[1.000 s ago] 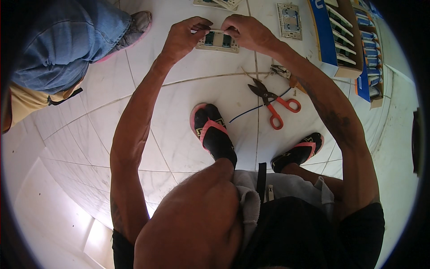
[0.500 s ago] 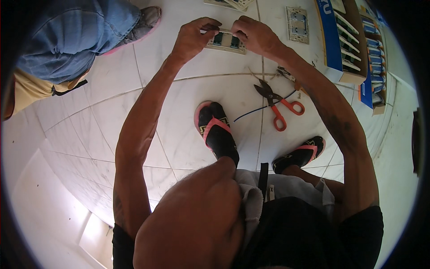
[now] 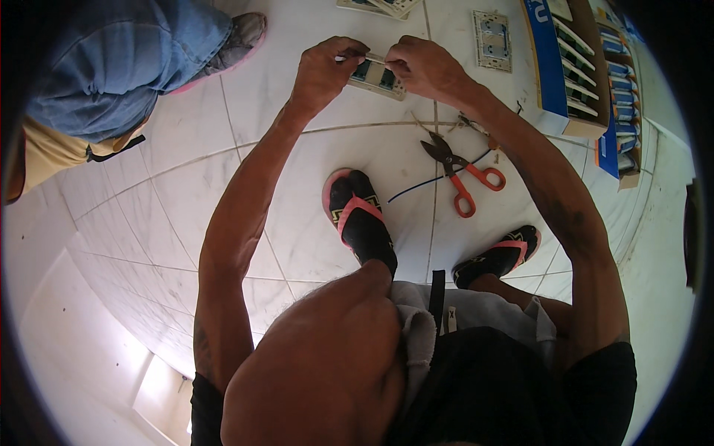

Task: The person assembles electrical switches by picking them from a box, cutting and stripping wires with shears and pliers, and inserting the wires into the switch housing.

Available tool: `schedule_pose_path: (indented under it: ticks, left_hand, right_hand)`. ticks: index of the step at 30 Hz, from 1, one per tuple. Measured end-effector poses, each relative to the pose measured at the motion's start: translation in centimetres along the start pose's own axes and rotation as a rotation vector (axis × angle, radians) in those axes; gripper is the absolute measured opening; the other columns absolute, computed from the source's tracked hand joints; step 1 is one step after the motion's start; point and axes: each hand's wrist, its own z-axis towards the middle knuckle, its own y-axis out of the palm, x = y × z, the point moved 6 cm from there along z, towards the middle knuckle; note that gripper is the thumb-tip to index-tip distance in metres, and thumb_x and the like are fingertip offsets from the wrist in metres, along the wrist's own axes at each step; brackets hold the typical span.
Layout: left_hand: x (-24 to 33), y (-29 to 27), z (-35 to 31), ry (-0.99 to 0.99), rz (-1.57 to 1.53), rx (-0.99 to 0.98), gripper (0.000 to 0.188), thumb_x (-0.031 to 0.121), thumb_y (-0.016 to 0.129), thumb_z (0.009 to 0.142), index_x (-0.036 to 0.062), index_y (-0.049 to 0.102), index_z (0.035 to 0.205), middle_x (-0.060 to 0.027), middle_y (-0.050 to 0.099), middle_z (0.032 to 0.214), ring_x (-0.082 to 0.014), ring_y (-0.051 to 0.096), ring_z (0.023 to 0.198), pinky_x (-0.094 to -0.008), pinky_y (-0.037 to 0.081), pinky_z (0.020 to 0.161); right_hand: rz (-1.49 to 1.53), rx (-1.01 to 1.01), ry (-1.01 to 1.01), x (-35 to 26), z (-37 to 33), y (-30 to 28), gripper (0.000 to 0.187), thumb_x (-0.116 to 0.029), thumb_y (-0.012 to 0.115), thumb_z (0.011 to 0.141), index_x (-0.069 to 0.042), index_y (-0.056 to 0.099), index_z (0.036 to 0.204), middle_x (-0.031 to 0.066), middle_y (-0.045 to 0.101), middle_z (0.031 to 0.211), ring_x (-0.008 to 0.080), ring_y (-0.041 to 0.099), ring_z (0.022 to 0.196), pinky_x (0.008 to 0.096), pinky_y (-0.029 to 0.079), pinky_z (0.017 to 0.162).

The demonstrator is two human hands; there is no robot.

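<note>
Both hands are on a cream electrical wall plate [image 3: 378, 91] with dark green modules in its openings, at the top middle of the view. My left hand [image 3: 324, 73] pinches its left end, and a small white bit shows between the fingers. At the opposite end, my right hand [image 3: 425, 65] is closed with thumb and fingertips on the plate's upper right part. The fingers cover much of its upper edge. On the floor to the right lies a similar wall plate [image 3: 493, 41]. Red-handled snips [image 3: 454, 167] rest on the tiles nearer me, over a blue wire [image 3: 416, 189].
More plates [image 3: 379, 6] lie at the far edge. At the right stand an open blue box [image 3: 547, 59] of upright white-edged pieces and another box [image 3: 608, 152] of small blue-white packets. Beyond my left arm are a person's jeans [image 3: 126, 59] and shoe [image 3: 242, 41].
Both hands and the plate have shifted slightly toward me, and the plate is tilted a little more, its right end lower. The snips and boxes stay put.
</note>
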Motion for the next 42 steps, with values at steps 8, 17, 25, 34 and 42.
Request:
schedule_pose_path:
  ticks: [8,17,25,34,42]
  left_hand:
    - [0.7,-0.1,-0.5,-0.037,0.015,0.009,0.021,0.013,0.069,0.089,0.0033,0.072,0.108,-0.0092,0.075,0.101,-0.0159,0.071,0.095,-0.0285,0.054,0.081]
    - [-0.1,0.2,-0.8,-0.175,-0.088,0.042,0.023,0.015,0.074,0.084,0.0017,0.073,0.102,-0.0086,0.075,0.095,-0.0186,0.072,0.088,-0.0298,0.054,0.077]
    - [-0.5,0.5,-0.6,-0.250,-0.102,-0.003,0.023,0.012,0.073,0.085,-0.0008,0.072,0.104,-0.0087,0.074,0.097,-0.0144,0.069,0.092,-0.0275,0.052,0.078]
    - [-2.5,-1.3,-1.5,-0.276,0.044,0.221,0.052,0.024,0.079,0.084,-0.0061,0.062,0.122,-0.0174,0.068,0.116,-0.0217,0.064,0.108,-0.0318,0.051,0.093]
    - [-2.9,-0.2,-0.6,-0.376,-0.021,-0.260,0.068,0.030,0.085,0.077,-0.0080,0.056,0.125,-0.0154,0.066,0.112,-0.0205,0.061,0.104,-0.0316,0.049,0.088]
  right_hand:
    - [-0.322,0.054,-0.062,-2.1,-0.3,0.8,0.013,-0.013,0.066,0.081,-0.003,0.067,0.089,0.0105,0.064,0.092,0.0278,0.068,0.084,0.0389,0.059,0.069]
    - [-0.201,-0.029,0.111,-1.1,-0.5,1.1,0.012,-0.016,0.064,0.089,-0.005,0.062,0.092,0.0098,0.062,0.090,0.0296,0.067,0.077,0.0395,0.057,0.067]
    - [-0.195,-0.041,0.069,-1.9,-0.3,0.9,0.023,-0.009,0.066,0.078,0.000,0.065,0.099,0.0155,0.066,0.097,0.0317,0.070,0.084,0.0404,0.059,0.069]
    - [-0.061,-0.018,0.086,-1.1,-0.2,1.3,0.009,-0.006,0.065,0.083,-0.003,0.060,0.091,0.0126,0.062,0.092,0.0345,0.065,0.080,0.0444,0.055,0.069]
    - [-0.027,-0.085,0.057,-2.0,-1.4,1.6,0.028,-0.007,0.065,0.080,0.000,0.060,0.106,0.0166,0.061,0.103,0.0354,0.066,0.093,0.0425,0.058,0.079]
